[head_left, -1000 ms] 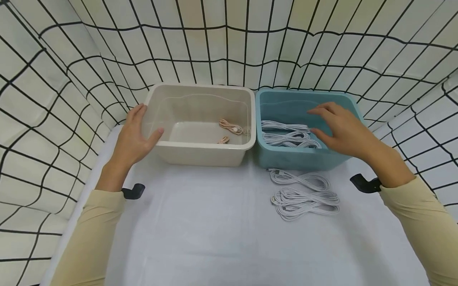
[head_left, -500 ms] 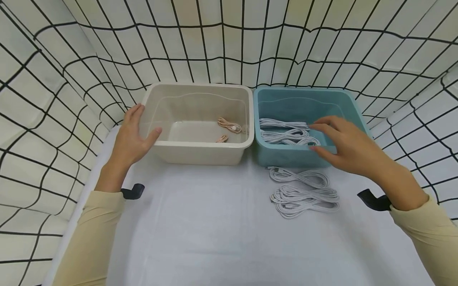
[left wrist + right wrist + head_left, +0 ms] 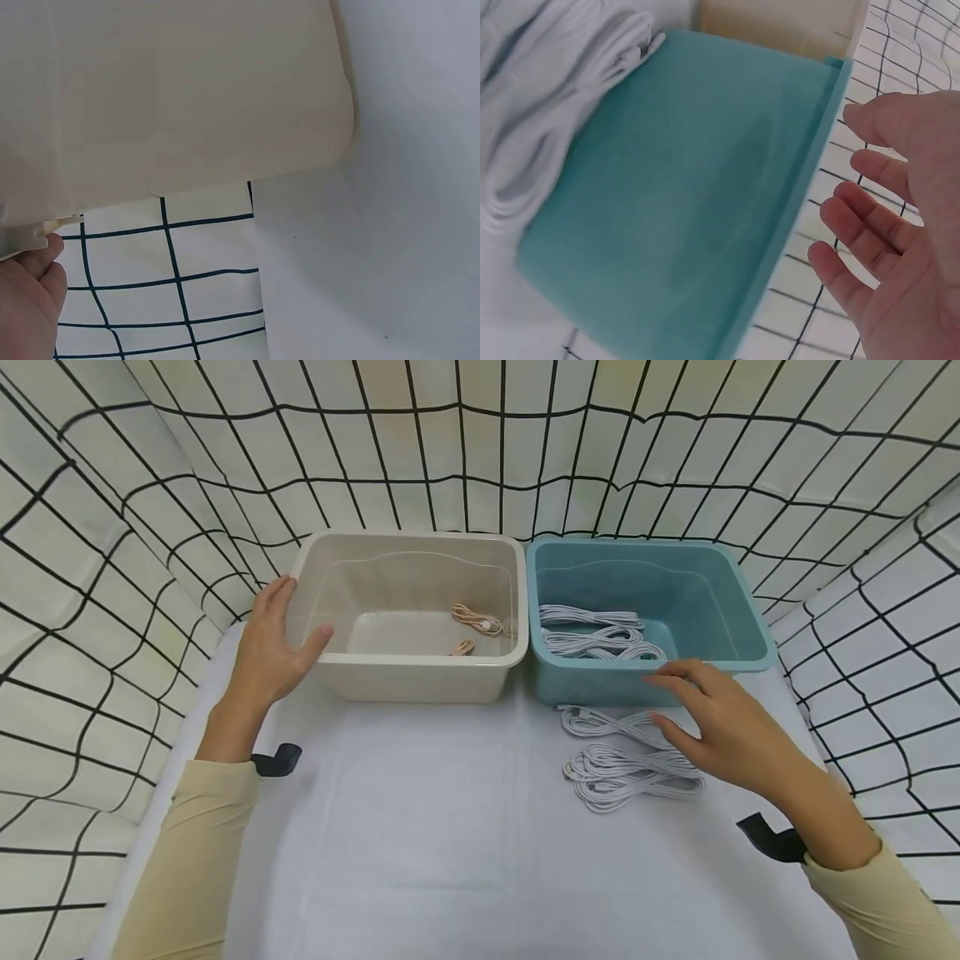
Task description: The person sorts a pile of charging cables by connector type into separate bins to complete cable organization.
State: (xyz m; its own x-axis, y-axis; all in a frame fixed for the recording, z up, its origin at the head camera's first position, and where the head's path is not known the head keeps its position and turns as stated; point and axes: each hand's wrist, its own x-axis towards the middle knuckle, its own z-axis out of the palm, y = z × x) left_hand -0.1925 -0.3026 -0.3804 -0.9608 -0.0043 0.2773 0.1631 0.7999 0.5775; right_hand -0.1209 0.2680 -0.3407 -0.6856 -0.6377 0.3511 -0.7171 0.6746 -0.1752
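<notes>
Left hand (image 3: 270, 656): fingers spread, touching the cream bin (image 3: 408, 683), left of centre in my head view.
Right hand (image 3: 723, 727): empty, fingers loosely bent, near white cable bundles (image 3: 626, 771) on the desk (image 3: 420, 827), right of centre.
Teal bin (image 3: 592, 687): upper right, more cables (image 3: 596, 641) inside.

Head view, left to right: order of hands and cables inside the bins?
Left hand → tan cable bundles in the beige bin → white cable bundles in the blue bin → right hand, mostly farther right than those bundles.
</notes>
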